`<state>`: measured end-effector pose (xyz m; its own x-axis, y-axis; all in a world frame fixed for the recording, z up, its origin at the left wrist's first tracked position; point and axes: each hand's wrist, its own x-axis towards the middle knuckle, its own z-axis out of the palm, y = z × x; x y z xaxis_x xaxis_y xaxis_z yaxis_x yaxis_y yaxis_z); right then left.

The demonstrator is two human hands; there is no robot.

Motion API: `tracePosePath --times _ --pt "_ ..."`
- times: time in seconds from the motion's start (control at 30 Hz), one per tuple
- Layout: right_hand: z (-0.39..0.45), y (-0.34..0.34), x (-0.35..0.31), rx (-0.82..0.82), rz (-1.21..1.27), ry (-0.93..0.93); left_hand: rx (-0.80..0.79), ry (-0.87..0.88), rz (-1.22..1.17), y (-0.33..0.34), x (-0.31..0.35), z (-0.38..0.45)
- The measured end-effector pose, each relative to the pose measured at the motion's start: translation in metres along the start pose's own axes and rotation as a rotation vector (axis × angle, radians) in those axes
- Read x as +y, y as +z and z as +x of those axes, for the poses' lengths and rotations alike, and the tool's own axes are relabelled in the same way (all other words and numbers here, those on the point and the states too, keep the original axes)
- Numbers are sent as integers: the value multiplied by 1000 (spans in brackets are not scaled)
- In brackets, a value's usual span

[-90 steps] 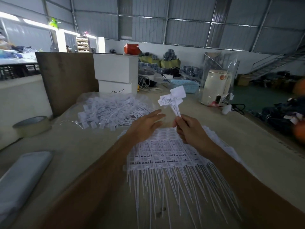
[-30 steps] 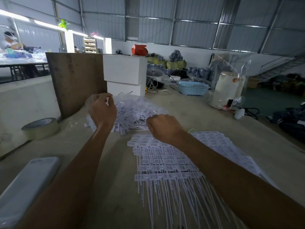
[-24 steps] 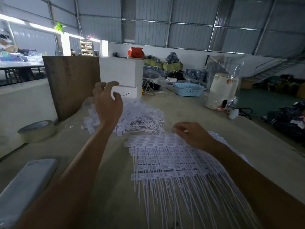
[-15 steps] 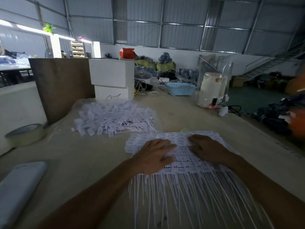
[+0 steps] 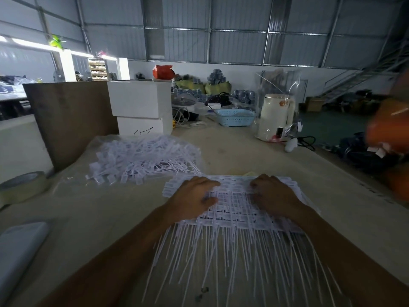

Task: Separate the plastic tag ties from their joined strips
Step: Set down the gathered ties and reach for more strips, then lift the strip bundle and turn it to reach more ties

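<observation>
A stack of white joined tag-tie strips [image 5: 234,209] lies on the table in front of me, tails fanned toward me. My left hand [image 5: 194,196] sits on its left part, fingers bent and thumb tucked under them, pinching at the upper rows. My right hand [image 5: 272,193] sits on the right part with fingers curled down into the far rows. A pile of loose separated tag ties [image 5: 141,158] lies on clear plastic at the far left of the stack.
A tape roll [image 5: 22,185] sits at the left edge, with a grey pad [image 5: 20,242] nearer me. A brown board [image 5: 70,120] and white foam boxes [image 5: 141,107] stand behind the loose pile. A blue basket [image 5: 235,117] and a cream kettle [image 5: 275,117] stand far right.
My left hand came back from the loose pile and both hands came down on the joined stack. Since half a second ago the fingers have bent from flat to curled.
</observation>
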<state>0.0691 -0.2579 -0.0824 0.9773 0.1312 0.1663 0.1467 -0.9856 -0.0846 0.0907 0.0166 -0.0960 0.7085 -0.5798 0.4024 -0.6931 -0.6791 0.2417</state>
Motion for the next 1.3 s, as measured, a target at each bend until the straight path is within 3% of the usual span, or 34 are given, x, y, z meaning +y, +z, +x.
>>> tracePosePath --times 0.13,0.27,0.4,0.57,0.67,0.83,1.03,1.13,1.3 --pt "-3 -4 1 120 67 -73 -7 -146 -114 1 3 20" --pt "-11 -10 -2 203 11 -145 41 -100 -67 -6 10 37" --pt "-22 -41 -4 318 255 -154 56 -35 -214 -33 23 43" --pt "-36 -89 2 270 555 -133 194 45 -176 -82 43 42" --pt "-36 -106 12 277 615 -81 316 100 -205 -107 55 39" --pt "-44 -101 35 3 847 -166 356 80 -158 -119 40 18" --pt "-44 -64 51 -235 1014 -142 336 19 -218 -83 3 -8" --pt "-44 -56 49 -187 1128 -86 362 5 -260 -76 -5 -14" --pt "-42 -54 35 45 1072 -87 295 -32 -284 -88 -7 -6"
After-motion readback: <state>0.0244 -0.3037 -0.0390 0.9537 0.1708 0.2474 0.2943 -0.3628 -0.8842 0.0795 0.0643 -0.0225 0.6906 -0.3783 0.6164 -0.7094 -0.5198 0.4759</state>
